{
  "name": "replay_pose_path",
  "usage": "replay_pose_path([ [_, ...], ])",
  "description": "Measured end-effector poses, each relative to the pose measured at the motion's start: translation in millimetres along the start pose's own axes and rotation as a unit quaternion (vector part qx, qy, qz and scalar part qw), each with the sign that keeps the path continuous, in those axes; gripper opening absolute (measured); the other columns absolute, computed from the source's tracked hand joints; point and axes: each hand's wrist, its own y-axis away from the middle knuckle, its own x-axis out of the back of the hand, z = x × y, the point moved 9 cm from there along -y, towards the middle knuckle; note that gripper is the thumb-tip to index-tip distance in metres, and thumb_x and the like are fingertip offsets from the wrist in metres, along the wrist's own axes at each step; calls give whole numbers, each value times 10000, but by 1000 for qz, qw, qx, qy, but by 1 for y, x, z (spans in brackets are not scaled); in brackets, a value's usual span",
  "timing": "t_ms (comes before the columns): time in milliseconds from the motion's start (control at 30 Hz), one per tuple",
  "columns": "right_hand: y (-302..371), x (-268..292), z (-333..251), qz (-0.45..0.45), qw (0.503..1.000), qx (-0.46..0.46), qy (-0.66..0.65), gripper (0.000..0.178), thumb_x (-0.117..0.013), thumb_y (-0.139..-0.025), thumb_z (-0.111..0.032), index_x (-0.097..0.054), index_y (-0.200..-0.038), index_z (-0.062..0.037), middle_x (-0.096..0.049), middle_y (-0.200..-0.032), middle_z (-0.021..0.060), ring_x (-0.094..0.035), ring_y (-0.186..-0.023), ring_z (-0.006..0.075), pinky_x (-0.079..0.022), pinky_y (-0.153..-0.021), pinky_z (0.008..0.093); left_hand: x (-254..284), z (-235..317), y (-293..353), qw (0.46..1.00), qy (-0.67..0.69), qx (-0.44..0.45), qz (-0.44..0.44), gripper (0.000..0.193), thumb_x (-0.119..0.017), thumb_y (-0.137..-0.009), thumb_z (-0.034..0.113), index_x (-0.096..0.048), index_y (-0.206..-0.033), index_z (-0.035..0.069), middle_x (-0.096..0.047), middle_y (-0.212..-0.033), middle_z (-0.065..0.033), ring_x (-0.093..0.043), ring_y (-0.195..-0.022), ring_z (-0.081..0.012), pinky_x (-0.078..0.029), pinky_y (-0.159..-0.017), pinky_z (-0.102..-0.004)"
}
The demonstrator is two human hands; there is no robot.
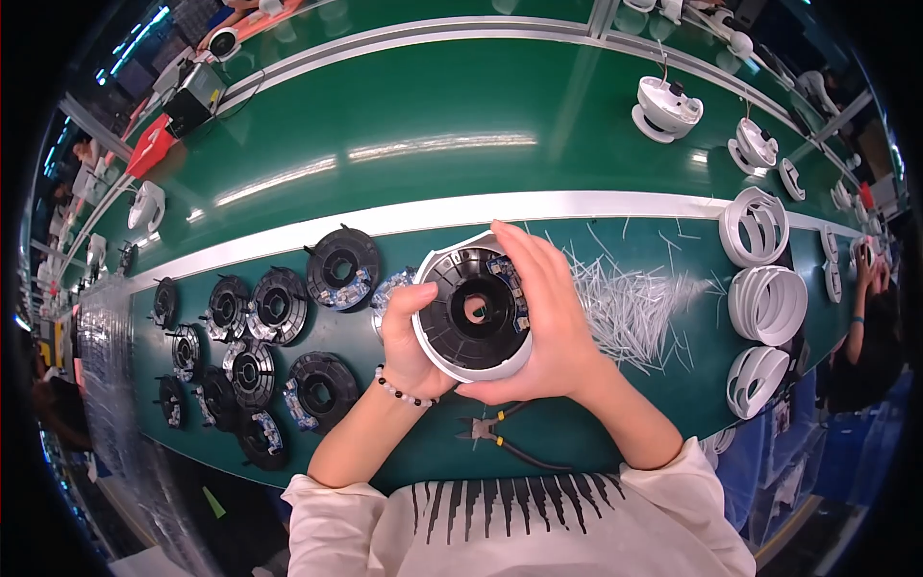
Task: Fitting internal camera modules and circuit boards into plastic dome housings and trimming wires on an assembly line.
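Between my two hands is a round white plastic housing [438,363] with a black disc [452,332] seated inside it. The disc has a round hole at its centre and a blue circuit board [520,306] along its right side. My left hand [408,327] grips the housing's left edge, its thumb on the rim of the disc. Around the right side curls my right hand [550,317], fingers over the top edge and thumb below. Just under the hands, a pair of cutting pliers [500,438] with black and yellow handles lies on the green table.
Several black discs with circuit boards [279,306] cover the left of the table [423,471]. A heap of thin white strips [630,313] lies right of my hands. White rings [767,306] stand farther right. Beyond a white rail, a green conveyor belt [442,106] carries white housings [667,108]. Another person [870,327] is at far right.
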Motion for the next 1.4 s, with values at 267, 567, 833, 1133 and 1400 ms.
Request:
replay_pose_path([
  [267, -2, 18, 3, 16, 998, 52, -34, 1029, -806, -451, -407, -317, -1258, 6, -369, -1282, 152, -342, -1167, 335, -283, -963, 412, -13, -4, -14, 994, 92, 50, 37, 605, -387, -793, 489, -423, -1163, 11, -504, -1111, -175, -528, -983, -311, -437, -862, -462],
  [567, -3, 42, -12, 53, 984, 153, -79, 335, -696, -548, -45, -619, -874, -58, -627, -894, 75, -589, -881, 222, -390, -870, 428, -12, -21, -7, 980, 94, 178, 12, 702, -342, -781, 569, -386, -1191, 1, -478, -1128, -207, -537, -958, -370, -488, -767, -502],
  [833, 5, 52, -5, 113, 985, 111, -71, 273, -695, -538, -43, -616, -800, -39, -618, -753, 67, -599, -735, 217, -452, -753, 362, -15, -30, -10, 971, 115, 208, -10, 640, -360, -776, 551, -454, -1108, 12, -538, -1019, -183, -575, -859, -350, -534, -642, -469],
  [1133, 21, 42, 47, 84, 907, -110, -399, 431, -715, -607, 42, -555, -1007, 47, -582, -913, 60, -537, -846, 118, -433, -774, 254, -62, 49, 15, 799, -482, -356, -49, 440, -290, -925, 311, -395, -1176, -34, -498, -1130, -172, -471, -1072, -254, -372, -890, -337],
  [1400, 30, 41, 57, 79, 888, -84, -446, 443, -713, -596, 58, -553, -1009, 46, -577, -926, 75, -538, -863, 138, -429, -793, 266, -92, 41, 21, 652, -647, -375, -125, 491, -701, -657, 99, -522, -1098, -21, -601, -941, -148, -593, -827, -218, -475, -694, -274],
])
